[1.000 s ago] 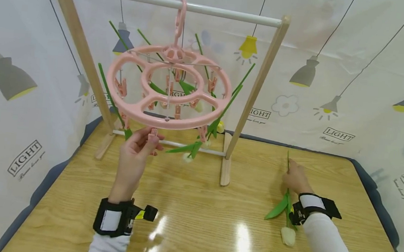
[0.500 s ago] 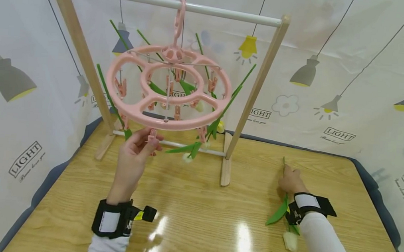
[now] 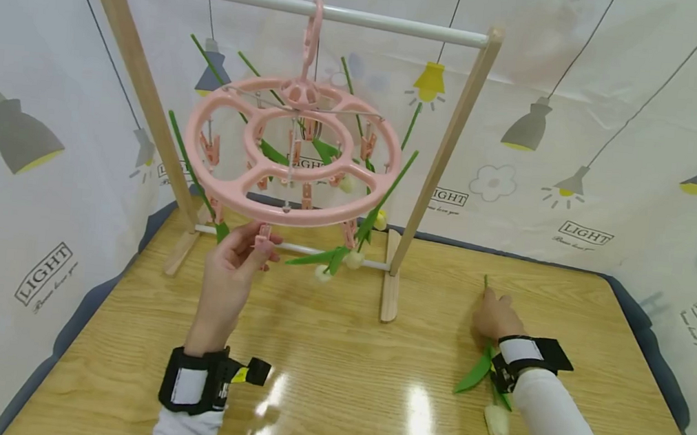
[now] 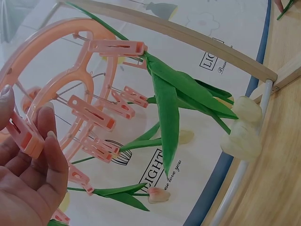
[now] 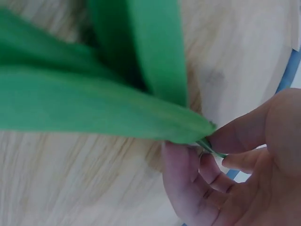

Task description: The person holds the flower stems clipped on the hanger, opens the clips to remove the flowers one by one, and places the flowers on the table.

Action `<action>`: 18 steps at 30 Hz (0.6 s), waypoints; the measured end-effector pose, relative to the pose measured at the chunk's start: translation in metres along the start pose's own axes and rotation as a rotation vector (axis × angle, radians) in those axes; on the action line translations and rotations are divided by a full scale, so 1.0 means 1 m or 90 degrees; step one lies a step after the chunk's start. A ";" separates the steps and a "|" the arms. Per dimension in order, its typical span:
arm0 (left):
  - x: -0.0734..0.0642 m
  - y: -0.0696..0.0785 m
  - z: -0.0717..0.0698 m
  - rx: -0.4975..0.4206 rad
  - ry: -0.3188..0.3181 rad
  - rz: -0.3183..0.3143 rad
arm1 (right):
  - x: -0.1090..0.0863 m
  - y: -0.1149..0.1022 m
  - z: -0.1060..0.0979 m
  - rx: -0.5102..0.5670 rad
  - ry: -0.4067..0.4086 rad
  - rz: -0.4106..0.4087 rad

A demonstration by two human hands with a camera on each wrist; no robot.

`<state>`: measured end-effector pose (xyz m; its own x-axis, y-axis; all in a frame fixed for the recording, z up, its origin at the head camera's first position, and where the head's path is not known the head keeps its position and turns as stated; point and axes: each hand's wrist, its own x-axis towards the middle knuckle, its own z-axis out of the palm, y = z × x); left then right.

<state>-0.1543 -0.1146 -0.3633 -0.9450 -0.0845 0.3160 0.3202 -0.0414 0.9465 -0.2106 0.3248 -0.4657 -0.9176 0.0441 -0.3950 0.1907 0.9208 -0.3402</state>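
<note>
My left hand (image 3: 228, 262) pinches a pink clothespin (image 3: 264, 234) that hangs under the front rim of a round pink clip hanger (image 3: 250, 201). In the left wrist view, thumb and fingers lie on either side of that clothespin (image 4: 27, 140), with no flower in it. Over on the right, my right hand (image 3: 497, 316) grips the stem of a white artificial tulip (image 3: 496, 422), low over the table, its bloom toward me. Its broad green leaves (image 5: 108, 103) fill much of the right wrist view. Several tulips hang bloom-down from other clips, including a pair of white blooms (image 4: 242, 136).
The hanger hooks onto the white top bar (image 3: 396, 23) of a wooden rack, whose right post (image 3: 448, 143) and foot (image 3: 389, 297) stand between my hands. Behind the wooden table (image 3: 334, 382) is a fabric backdrop (image 3: 586, 59) printed with lamps.
My right hand has moved left and toward me with the tulip. One hanging stem at the hanger's right has swung left. The left hand keeps its hold on the clothespin.
</note>
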 end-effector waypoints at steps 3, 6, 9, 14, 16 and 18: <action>-0.001 0.000 0.000 -0.007 0.003 0.004 | -0.002 -0.001 0.001 -0.031 0.002 0.010; -0.001 0.000 0.000 -0.008 0.004 0.011 | -0.006 -0.003 -0.001 -0.047 0.010 0.021; -0.001 0.001 0.000 -0.007 0.001 0.010 | -0.010 -0.003 -0.006 -0.048 0.041 0.007; -0.003 0.006 -0.001 -0.014 -0.005 0.001 | -0.015 -0.019 -0.020 -0.048 0.100 -0.088; -0.004 0.008 -0.001 -0.017 -0.007 0.004 | -0.018 -0.033 -0.027 -0.056 0.096 -0.127; -0.006 0.010 -0.001 -0.020 -0.010 0.010 | -0.020 -0.047 -0.033 -0.055 0.074 -0.163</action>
<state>-0.1457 -0.1152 -0.3553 -0.9409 -0.0692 0.3314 0.3360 -0.0710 0.9392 -0.2127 0.2937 -0.4136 -0.9668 -0.1540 -0.2037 -0.0775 0.9370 -0.3406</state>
